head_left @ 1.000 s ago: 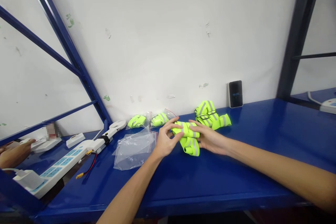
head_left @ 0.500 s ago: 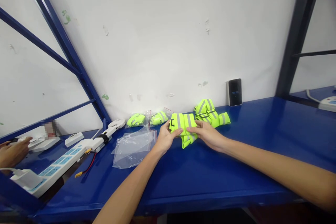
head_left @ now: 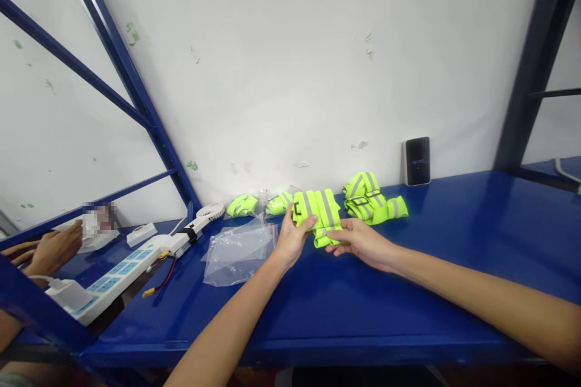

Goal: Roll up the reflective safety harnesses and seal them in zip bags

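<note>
Between my hands is a folded neon-yellow reflective strap point(head_left: 318, 208) with grey stripes and a black buckle at its left side. My left hand point(head_left: 293, 236) grips its left edge, thumb on top. Lower down, my right hand point(head_left: 361, 243) pinches the strap's hanging end between thumb and fingers. Behind and to the right lies a loose pile of like reflective straps point(head_left: 370, 199) with black buckles. Two more straps, one of them a bagged strap point(head_left: 242, 205), rest in clear bags by the wall. Left of my left hand lie flat clear plastic bags point(head_left: 238, 254).
A white power strip point(head_left: 122, 275) runs along the left, with a small white fan point(head_left: 211, 211) behind it. A red-black cable point(head_left: 169, 275) lies beside it. A dark-screened device point(head_left: 416, 161) leans on the wall. Another person's hands point(head_left: 57, 248) work at far left.
My right hand has moved from the strap's upper right edge down to its hanging end. My left hand keeps its hold. The view has shifted slightly, and the other person's hands have moved further in.
</note>
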Action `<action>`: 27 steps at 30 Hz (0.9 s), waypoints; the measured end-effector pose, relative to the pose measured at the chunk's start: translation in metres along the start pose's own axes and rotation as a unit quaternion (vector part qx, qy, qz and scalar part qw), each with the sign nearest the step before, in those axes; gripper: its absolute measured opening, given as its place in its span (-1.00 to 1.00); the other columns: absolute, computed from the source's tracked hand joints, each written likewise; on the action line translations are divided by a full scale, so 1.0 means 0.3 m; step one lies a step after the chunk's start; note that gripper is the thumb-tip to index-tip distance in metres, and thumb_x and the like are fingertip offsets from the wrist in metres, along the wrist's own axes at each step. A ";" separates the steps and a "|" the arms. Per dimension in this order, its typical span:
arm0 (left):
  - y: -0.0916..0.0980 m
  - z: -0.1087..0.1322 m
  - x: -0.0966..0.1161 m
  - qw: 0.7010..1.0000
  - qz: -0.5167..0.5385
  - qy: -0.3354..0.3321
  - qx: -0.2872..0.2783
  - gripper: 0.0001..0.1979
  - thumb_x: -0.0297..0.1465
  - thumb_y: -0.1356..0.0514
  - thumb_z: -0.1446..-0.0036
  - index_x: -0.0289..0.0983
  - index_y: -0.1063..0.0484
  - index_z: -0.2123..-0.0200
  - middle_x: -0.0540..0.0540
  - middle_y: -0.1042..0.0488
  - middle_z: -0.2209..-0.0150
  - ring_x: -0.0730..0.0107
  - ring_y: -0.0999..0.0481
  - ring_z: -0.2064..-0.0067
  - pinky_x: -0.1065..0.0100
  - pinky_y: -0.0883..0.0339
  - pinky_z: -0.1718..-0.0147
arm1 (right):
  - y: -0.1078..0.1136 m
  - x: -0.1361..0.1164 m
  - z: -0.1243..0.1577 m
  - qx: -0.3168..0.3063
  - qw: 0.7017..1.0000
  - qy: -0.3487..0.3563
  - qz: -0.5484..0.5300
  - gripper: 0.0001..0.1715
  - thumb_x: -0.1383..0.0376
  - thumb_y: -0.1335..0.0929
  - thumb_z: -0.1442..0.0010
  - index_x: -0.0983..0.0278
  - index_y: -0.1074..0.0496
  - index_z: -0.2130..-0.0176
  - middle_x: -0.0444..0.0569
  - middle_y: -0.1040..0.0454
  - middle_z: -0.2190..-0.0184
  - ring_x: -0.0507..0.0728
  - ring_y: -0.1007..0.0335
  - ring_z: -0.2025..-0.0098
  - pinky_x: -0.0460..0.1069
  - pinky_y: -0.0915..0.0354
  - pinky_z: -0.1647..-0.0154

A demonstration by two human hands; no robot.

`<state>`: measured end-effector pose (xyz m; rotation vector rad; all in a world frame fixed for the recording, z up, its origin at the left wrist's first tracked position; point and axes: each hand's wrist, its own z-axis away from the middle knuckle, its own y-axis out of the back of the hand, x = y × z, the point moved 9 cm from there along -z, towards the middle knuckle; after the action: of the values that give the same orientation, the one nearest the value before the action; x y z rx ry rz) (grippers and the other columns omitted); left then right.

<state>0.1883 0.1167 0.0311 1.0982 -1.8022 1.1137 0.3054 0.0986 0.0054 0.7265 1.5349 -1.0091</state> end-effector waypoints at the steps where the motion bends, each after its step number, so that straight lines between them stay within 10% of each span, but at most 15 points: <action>1: 0.001 0.001 -0.006 1.000 -0.017 -0.005 0.000 -0.41 -0.36 -0.37 0.03 -0.24 -0.25 -0.06 -0.16 -0.49 0.04 0.25 -0.51 0.05 0.19 -0.34 -0.01 | 0.001 0.012 -0.001 0.009 1.000 -0.011 -0.003 -0.80 0.32 -0.47 -0.04 0.36 -0.51 0.29 0.02 -0.56 0.35 0.02 -0.50 0.41 -0.16 -0.41 0.45; 5: 0.019 -0.002 -0.010 0.994 -0.099 -0.040 0.023 -0.39 -0.37 -0.39 0.06 -0.22 -0.23 -0.05 -0.11 -0.48 0.06 0.29 -0.50 0.06 0.27 -0.33 -0.01 | 0.019 0.036 -0.002 0.072 0.997 -0.027 -0.031 -0.65 0.37 -0.48 0.00 0.35 -0.44 0.17 0.01 -0.55 0.38 0.04 -0.50 0.43 -0.12 -0.45 0.43; 10: 0.051 -0.014 0.017 0.988 -0.118 -0.052 0.088 -0.38 -0.34 -0.40 0.13 -0.18 -0.21 0.00 -0.04 -0.49 0.18 0.30 -0.54 0.21 0.27 -0.44 0.19 | 0.047 -0.056 0.024 0.122 0.985 0.115 0.042 -0.04 0.33 -0.46 -0.01 0.18 0.03 -0.26 -0.13 -0.51 0.43 0.12 -0.53 0.45 0.03 -0.48 0.34; 14: 0.058 -0.012 0.004 0.994 -0.049 0.000 0.101 -0.39 -0.35 -0.40 0.15 -0.15 -0.19 0.04 -0.05 -0.49 0.17 0.31 -0.55 0.29 0.28 -0.48 0.34 | -0.009 -0.130 0.050 0.038 0.931 0.252 0.263 -0.37 0.33 -0.41 -0.04 0.13 -0.28 -0.11 -0.02 -0.50 0.17 0.14 -0.53 0.27 0.10 -0.42 0.12; 22: 0.021 0.001 -0.048 0.995 0.016 0.094 0.037 -0.31 -0.46 -0.38 0.16 -0.15 -0.19 -0.06 -0.07 -0.52 0.19 0.33 -0.57 0.33 0.27 -0.51 0.37 | -0.026 -0.183 0.076 0.030 0.809 0.388 0.440 -0.79 0.18 -0.37 -0.18 0.12 -0.56 0.18 0.03 -0.41 0.33 0.20 -0.35 0.26 0.12 -0.34 0.14; 27: -0.014 0.020 -0.072 0.988 0.020 0.152 -0.005 -0.32 -0.52 -0.35 0.19 -0.17 -0.23 -0.05 -0.08 -0.51 0.23 0.33 -0.56 0.40 0.31 -0.50 0.48 | 0.020 -0.231 0.091 0.120 0.792 0.400 0.445 -0.34 0.08 -0.51 0.04 0.14 -0.43 -0.05 0.08 -0.29 0.11 0.29 -0.25 -0.01 0.21 -0.20 -0.10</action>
<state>0.1991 0.1160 0.0110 0.8375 -1.5925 1.2210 0.3372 0.0819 0.0709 2.0107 1.4275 -0.1256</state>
